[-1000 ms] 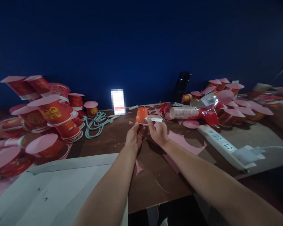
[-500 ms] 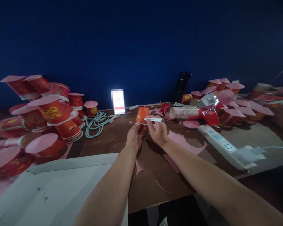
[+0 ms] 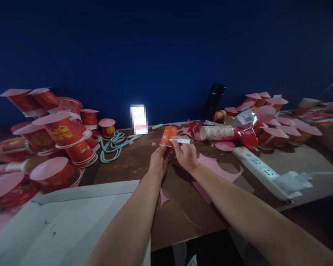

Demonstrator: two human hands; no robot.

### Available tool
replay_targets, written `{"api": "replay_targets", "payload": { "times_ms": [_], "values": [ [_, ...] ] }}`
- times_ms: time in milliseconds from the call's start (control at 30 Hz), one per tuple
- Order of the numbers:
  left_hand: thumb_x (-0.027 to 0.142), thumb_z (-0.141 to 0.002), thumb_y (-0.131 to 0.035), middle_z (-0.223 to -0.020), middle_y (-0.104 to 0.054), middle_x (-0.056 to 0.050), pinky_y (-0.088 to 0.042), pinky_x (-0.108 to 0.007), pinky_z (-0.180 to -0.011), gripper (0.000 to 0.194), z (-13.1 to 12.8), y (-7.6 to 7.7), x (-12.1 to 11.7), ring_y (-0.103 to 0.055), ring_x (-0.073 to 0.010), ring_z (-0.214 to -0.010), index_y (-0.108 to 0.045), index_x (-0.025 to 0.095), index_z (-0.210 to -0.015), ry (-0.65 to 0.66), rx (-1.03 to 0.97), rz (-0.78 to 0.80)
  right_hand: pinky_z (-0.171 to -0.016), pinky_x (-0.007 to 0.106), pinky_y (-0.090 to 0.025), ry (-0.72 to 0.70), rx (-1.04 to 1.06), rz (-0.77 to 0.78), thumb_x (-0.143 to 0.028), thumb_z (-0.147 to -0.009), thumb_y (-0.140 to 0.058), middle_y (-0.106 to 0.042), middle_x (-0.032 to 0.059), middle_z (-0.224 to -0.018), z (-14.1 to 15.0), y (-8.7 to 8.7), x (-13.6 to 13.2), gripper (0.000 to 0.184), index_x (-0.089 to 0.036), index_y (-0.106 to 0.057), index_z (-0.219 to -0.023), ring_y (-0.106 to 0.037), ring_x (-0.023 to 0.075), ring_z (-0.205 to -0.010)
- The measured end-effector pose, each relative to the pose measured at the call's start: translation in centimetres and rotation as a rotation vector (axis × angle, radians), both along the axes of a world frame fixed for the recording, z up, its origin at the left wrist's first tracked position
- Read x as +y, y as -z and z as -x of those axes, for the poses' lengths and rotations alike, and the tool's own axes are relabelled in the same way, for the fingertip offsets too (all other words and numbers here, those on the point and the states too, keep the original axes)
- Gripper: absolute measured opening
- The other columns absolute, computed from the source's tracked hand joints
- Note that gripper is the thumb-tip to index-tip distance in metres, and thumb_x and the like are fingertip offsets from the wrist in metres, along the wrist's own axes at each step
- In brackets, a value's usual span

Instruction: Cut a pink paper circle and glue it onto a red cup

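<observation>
A dark blue partition [image 3: 166, 55] rises beyond the hands, and the brown wooden tabletop [image 3: 124, 166] spreads beneath them. To the left of the hands leans a big heap of red paper cups [image 3: 63, 135], many wearing flat pink discs; a second group of disc-topped cups [image 3: 273, 138] stands well off to the right. A white sheet [image 3: 80, 221] lies nearer the body, partly under the left forearm. Right of the hands are a power strip [image 3: 245, 158], a cut-out pink sheet [image 3: 212, 168] close to the right wrist, and a sleeve of nested paper cups [image 3: 215, 133] in red plastic wrap, with a black bottle [image 3: 214, 101] behind. A pale blue cable [image 3: 117, 138] coils beyond the left hand. The left hand [image 3: 158, 159] pinches an orange-red paper cup [image 3: 169, 135] by its white rim, tilted, just ahead of the fingers; the right hand [image 3: 188, 155] pinches a white marker [image 3: 184, 141] pointed at the cup's side, though I cannot tell whether it touches. Judging by the lay of things, a large share is done on both sides, while the held cup shows no disc and the sleeve appears unused. Smallest, a loose pink disc [image 3: 224, 146] and pink scraps [image 3: 163, 199] lie around the hands.
</observation>
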State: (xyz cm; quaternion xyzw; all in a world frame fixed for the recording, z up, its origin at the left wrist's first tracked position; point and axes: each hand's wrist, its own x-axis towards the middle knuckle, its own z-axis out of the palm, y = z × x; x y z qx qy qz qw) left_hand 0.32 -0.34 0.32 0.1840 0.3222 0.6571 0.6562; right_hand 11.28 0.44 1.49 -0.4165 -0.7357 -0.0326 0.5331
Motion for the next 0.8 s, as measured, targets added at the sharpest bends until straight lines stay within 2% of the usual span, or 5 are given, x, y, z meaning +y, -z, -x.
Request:
{"api": "replay_targets", "payload": {
  "times_ms": [433,800],
  "values": [
    [0.019,-0.078,-0.061,-0.069,-0.063,-0.004,-0.049,-0.019,-0.061,0.010,0.22,0.03,0.01,-0.059,-0.0086,-0.061,-0.065,0.009,-0.077,-0.028,-0.006,0.011,-0.087,0.037,-0.046,0.025,0.004,-0.029,-0.030,-0.092,-0.046,-0.067,0.0095,-0.099,-0.03,0.16,0.18,0.019,-0.019,-0.060,-0.099,-0.060,0.0221,-0.097],
    [0.019,-0.080,-0.059,-0.071,-0.065,-0.005,-0.050,-0.019,-0.059,0.011,0.14,-0.45,-0.18,-0.062,-0.0096,-0.061,-0.064,0.009,-0.081,-0.003,0.012,0.024,-0.087,0.036,-0.047,-0.012,0.014,-0.021,-0.029,-0.092,-0.046,-0.067,0.0091,-0.098,0.00,-0.09,-0.04,0.019,-0.019,-0.061,-0.098,-0.061,0.0208,-0.095]
  ]
}}
